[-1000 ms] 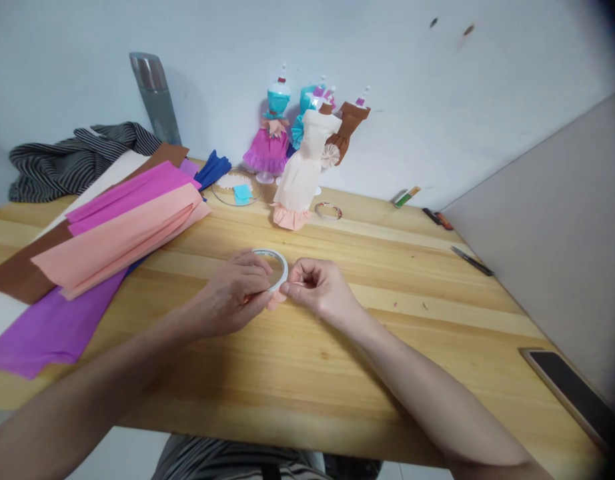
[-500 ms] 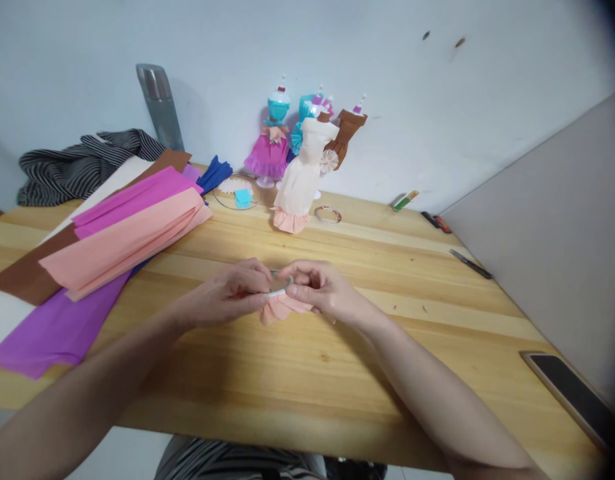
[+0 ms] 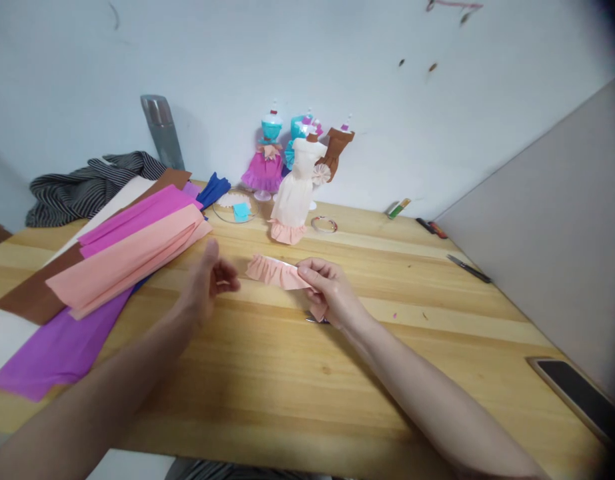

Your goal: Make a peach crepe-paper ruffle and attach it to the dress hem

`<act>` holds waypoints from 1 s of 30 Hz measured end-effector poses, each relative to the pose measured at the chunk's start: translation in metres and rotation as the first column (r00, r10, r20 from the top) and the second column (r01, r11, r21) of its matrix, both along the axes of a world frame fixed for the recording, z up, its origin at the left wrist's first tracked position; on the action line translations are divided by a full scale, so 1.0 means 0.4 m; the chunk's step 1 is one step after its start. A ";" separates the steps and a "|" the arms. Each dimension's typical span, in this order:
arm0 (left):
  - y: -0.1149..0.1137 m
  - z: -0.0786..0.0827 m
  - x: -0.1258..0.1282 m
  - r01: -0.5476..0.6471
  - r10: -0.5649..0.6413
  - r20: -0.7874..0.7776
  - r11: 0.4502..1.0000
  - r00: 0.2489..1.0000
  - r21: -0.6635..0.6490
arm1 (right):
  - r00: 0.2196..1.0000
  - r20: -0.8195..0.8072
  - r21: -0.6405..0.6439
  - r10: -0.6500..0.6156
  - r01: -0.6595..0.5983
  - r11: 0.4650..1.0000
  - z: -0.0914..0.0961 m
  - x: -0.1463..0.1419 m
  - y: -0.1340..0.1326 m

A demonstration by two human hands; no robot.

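Observation:
My right hand (image 3: 332,290) pinches one end of a peach-pink ruffled crepe paper strip (image 3: 275,272) between thumb and fingers. The strip points left above the table, with a white band along its upper edge. A short pink piece hangs below my fingers. Under it shows a small part of a dark metallic object (image 3: 317,320) that I cannot make out. My left hand (image 3: 215,277) is off to the left of the strip, slightly blurred, thumb raised and fingers loosely curled, holding nothing. Behind the strip stands a small dress form in a white dress (image 3: 292,200) with a pink ruffled hem.
Folded crepe paper sheets (image 3: 127,260) in several colours lie at left, near striped cloth (image 3: 92,187) and a bottle (image 3: 162,133). More dress forms (image 3: 265,160) stand at the wall. A bracelet-like ring (image 3: 324,225), tweezers-like tool (image 3: 468,269) and phone (image 3: 572,393) are toward the right.
My left hand has let go of the pink strip and moved left. The strip, earlier bent between both hands, now stretches out from my right hand. The view has tilted up slightly.

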State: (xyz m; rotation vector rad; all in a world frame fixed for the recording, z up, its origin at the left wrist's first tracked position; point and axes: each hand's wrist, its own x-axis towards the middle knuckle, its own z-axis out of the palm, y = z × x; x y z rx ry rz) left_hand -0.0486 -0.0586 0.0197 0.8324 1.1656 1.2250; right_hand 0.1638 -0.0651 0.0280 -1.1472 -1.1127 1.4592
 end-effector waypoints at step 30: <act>-0.056 0.068 -0.010 0.343 0.096 -0.613 0.757 0.784 0.556 | 0.951 0.296 0.209 0.085 -0.152 0.966 0.026 -0.015 -0.035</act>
